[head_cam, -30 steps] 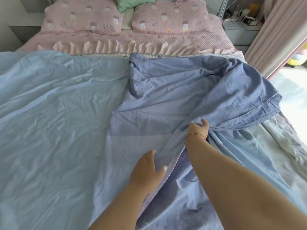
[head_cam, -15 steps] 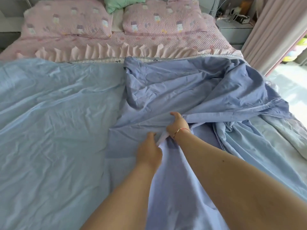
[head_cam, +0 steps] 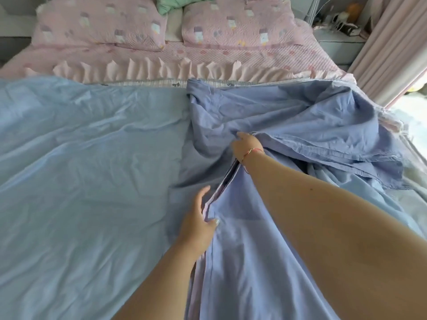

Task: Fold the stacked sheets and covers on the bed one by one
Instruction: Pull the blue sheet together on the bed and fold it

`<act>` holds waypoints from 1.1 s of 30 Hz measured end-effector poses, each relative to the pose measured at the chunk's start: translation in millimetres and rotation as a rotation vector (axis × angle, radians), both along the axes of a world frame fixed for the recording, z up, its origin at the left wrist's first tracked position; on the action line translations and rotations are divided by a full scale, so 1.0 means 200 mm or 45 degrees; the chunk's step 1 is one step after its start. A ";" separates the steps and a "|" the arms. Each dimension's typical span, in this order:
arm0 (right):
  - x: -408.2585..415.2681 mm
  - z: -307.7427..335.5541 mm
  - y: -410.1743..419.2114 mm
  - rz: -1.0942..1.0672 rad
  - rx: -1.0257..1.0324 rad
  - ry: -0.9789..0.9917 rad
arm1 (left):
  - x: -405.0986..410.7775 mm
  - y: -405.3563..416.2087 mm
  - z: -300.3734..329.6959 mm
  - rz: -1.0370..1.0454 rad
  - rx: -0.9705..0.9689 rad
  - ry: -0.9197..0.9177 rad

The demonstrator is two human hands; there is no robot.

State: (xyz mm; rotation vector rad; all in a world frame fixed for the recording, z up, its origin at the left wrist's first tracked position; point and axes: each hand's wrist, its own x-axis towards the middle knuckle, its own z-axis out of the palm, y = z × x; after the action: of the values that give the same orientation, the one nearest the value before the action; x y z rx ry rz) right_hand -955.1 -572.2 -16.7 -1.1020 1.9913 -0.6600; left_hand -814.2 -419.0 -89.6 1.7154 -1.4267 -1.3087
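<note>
Both hands have drawn apart along the sheet's edge since half a second ago, when they nearly met at one spot: the right hand (head_cam: 247, 145) has gone farther up the bed and the left hand (head_cam: 200, 221) has slid back toward the person. In the head view, the only one, the right hand pinches the hem of the darker blue sheet (head_cam: 288, 116) where it bunches, a thin bracelet (head_cam: 250, 153) showing at the wrist. The left hand grips the same edge lower down, thumb on top and fingers curled beneath. Between the two hands the hem runs as a fairly straight raised line, with the sheet's near part draping right of it under the right forearm. Left of the left hand, a paler blue cover (head_cam: 80, 169) lies spread flat. Beyond the right hand sit the pink frill (head_cam: 150, 70) and two pink pillows (head_cam: 101, 21). By my judgement the edge is being pulled taut to align it for a first fold; the heap right of the right hand still needs straightening.
</note>
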 end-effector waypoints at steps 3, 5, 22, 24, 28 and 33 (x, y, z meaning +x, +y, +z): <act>0.03 -0.04 0.02 0.133 0.057 0.110 | 0.05 0.00 -0.01 -0.210 -0.101 -0.013; -0.01 -0.10 -0.01 0.105 0.095 0.253 | 0.07 -0.01 -0.04 -0.327 -0.083 -0.106; 0.29 -0.29 0.25 0.718 -0.042 -0.192 | 0.34 0.01 -0.06 0.221 0.094 -0.031; 0.20 -0.35 0.36 0.754 -0.019 -0.063 | 0.34 0.02 -0.07 0.281 0.059 0.115; -0.04 -0.43 0.54 0.690 0.076 0.076 | 0.35 0.16 -0.14 0.562 0.281 0.235; -0.06 -0.39 0.68 0.657 0.124 0.002 | 0.34 0.40 -0.16 0.549 0.452 0.348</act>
State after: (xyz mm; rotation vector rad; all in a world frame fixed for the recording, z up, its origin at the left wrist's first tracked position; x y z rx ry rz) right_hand -966.7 -436.8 -95.5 -1.4757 1.6186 -0.2853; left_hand -745.3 -339.0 -120.9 1.8423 -0.6502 -1.5311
